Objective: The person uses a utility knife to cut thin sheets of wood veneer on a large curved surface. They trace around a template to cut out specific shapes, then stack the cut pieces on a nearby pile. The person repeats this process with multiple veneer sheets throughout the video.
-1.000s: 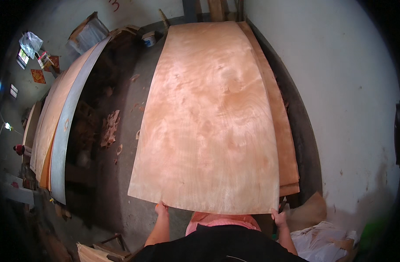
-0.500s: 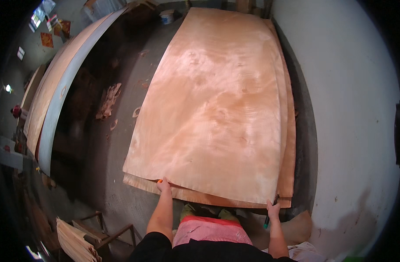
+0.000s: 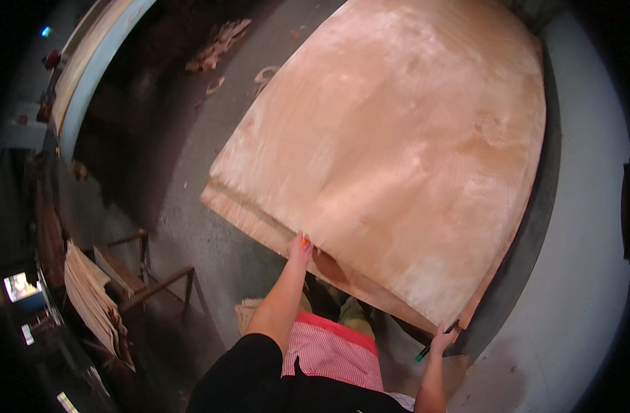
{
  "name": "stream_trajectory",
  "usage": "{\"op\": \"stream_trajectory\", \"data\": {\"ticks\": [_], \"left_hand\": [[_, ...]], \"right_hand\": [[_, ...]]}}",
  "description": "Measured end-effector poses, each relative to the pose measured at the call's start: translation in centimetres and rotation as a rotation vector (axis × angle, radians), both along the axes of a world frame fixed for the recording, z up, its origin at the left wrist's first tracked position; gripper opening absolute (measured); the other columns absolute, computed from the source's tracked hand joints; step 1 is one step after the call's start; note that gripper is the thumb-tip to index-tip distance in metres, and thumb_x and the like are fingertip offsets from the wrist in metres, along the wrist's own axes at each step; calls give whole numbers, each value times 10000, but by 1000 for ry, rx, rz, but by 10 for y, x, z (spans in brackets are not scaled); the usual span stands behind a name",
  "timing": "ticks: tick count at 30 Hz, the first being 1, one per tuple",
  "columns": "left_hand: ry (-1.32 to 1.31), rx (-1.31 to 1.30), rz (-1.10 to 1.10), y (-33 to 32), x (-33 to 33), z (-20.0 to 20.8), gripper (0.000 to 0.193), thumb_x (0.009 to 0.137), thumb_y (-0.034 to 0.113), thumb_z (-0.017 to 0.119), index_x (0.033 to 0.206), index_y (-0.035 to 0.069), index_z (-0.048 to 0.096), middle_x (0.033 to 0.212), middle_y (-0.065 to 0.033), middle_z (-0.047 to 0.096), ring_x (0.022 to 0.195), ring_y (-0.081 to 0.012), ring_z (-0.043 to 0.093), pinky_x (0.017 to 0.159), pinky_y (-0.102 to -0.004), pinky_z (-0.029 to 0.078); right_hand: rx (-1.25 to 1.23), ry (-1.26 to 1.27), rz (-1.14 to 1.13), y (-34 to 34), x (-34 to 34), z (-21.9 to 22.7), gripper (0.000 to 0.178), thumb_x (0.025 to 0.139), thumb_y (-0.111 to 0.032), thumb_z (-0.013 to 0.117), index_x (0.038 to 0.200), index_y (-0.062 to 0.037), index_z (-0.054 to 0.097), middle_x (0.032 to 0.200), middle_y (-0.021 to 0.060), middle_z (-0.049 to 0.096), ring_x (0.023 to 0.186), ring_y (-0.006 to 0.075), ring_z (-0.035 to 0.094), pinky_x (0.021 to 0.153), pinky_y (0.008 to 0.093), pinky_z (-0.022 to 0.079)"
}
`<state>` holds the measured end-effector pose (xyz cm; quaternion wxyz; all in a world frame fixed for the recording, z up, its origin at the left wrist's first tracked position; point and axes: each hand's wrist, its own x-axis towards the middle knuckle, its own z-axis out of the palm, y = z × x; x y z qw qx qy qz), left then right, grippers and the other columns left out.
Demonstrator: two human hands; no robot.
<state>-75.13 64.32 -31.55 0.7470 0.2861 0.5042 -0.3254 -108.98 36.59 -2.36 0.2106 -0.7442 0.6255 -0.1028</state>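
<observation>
A large, thin sheet of pale pinkish wood veneer [image 3: 397, 158] lies over at least one more sheet [image 3: 249, 219], whose edge sticks out along the near left side. My left hand [image 3: 300, 249] is closed on the near edge of the top sheet, which rises in a soft ridge from that grip. Something small and orange shows at its fingertips. At the near right corner my right hand [image 3: 441, 340] is closed around a slim black tool with a green end [image 3: 421, 356]; its fingers also hold the sheet's corner. The tool's kind is unclear.
To the right runs a pale wall [image 3: 590, 206]. Veneer scraps [image 3: 218, 45] litter the grey floor on the left. At the lower left, a metal frame [image 3: 167, 282] stands beside hanging veneer pieces [image 3: 88, 296]. A long curved stack of sheets [image 3: 88, 76] stands at the upper left.
My view has turned, so the sheets now slant and sit further right in the picture. Around my left hand the top sheet's near edge is raised more. Both hands keep their grip.
</observation>
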Motion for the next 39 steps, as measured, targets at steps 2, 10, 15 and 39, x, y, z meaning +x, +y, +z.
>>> {"op": "stream_trajectory", "data": {"ticks": [2, 10, 15, 39], "left_hand": [[26, -6, 173, -1, 7, 9, 264, 822, 338, 538, 911, 97, 475, 867, -20, 511, 819, -185, 499, 787, -317, 393], [-169, 294, 31, 25, 40, -34, 159, 805, 200, 581, 868, 62, 534, 717, -7, 544, 589, -88, 512, 507, -206, 428], [-202, 358, -215, 36, 39, -36, 147, 806, 159, 576, 804, 17, 542, 683, -28, 555, 529, -91, 528, 450, -182, 406], [-209, 446, -496, 29, -12, -31, 212, 837, 241, 476, 918, 45, 479, 757, -46, 569, 558, -85, 493, 473, -197, 405]], "right_hand": [[-292, 171, 252, -32, -28, -28, 485, 806, -245, 566, 1130, 85, 421, 1028, 195, 532, 928, 271, 528, 786, 356, 411], [79, 581, -63, -58, -46, -61, 691, 788, -444, 524, 1237, 53, 356, 1232, 226, 409, 1123, 335, 409, 916, 379, 342], [99, 668, -56, -74, -63, -65, 739, 764, -500, 523, 1233, 49, 366, 1219, 222, 426, 1105, 337, 427, 892, 386, 366], [65, 786, 62, -36, -21, -81, 583, 791, -409, 515, 1173, 23, 433, 1046, 200, 535, 1001, 337, 497, 835, 398, 397]]}}
